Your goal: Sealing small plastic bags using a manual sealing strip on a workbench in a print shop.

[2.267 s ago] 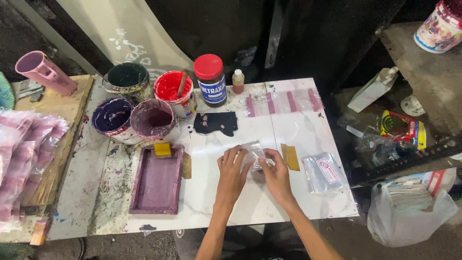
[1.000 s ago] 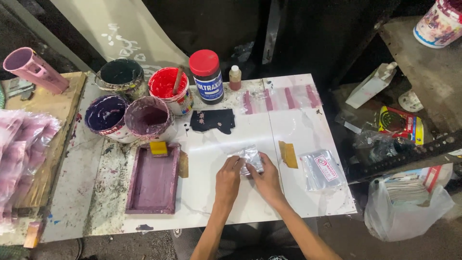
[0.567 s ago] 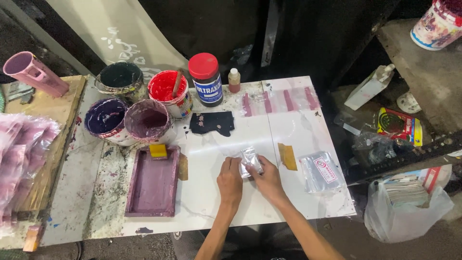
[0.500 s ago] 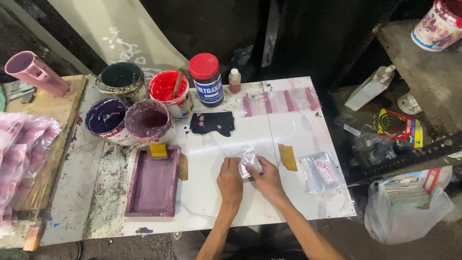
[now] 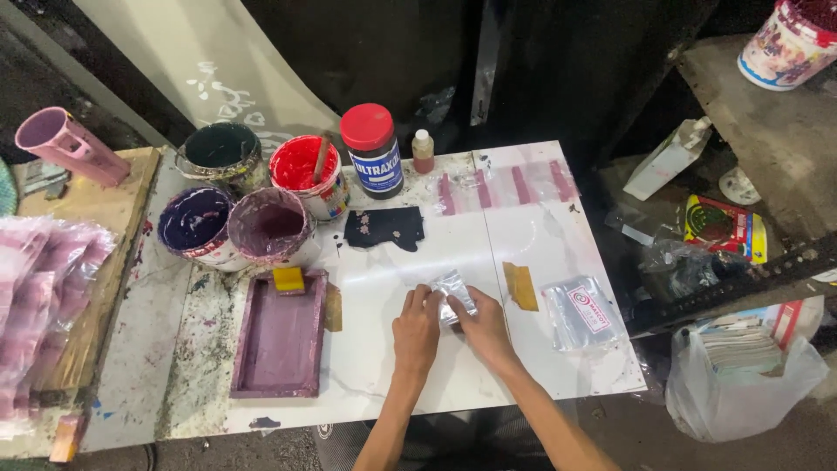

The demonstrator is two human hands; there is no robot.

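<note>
Both hands sit together mid-table on the white board (image 5: 523, 262). Left hand (image 5: 417, 331) and right hand (image 5: 485, 330) are side by side, fingers pinched onto a small clear plastic packet (image 5: 453, 292) that lies between them, just off the fingertips and partly lifted at the far end. Grip: both closed on the packet, left from its left edge, right from its near right edge.

Just right of the right hand: a tan strip of tape (image 5: 521, 285) stuck on the board, then a stack of clear packets with a red print (image 5: 582, 314), near but apart.

Left of the hands: a purple-stained rectangular tray (image 5: 279, 344), with a yellow sponge (image 5: 289, 279) at its far end.

Further out: a dark ink patch (image 5: 384, 227) on the board, and a clear sheet with pink stripes (image 5: 510, 186) toward the far edge.

Far row, left to right: purple paint tub (image 5: 193, 222), mauve paint tub (image 5: 270, 227), dark green tub (image 5: 220, 150), red paint tub (image 5: 305, 170) with a stick in it, dark jar with red lid (image 5: 372, 150), small bottle (image 5: 423, 150).

Far left: pink plastic bags (image 5: 39, 296).
</note>
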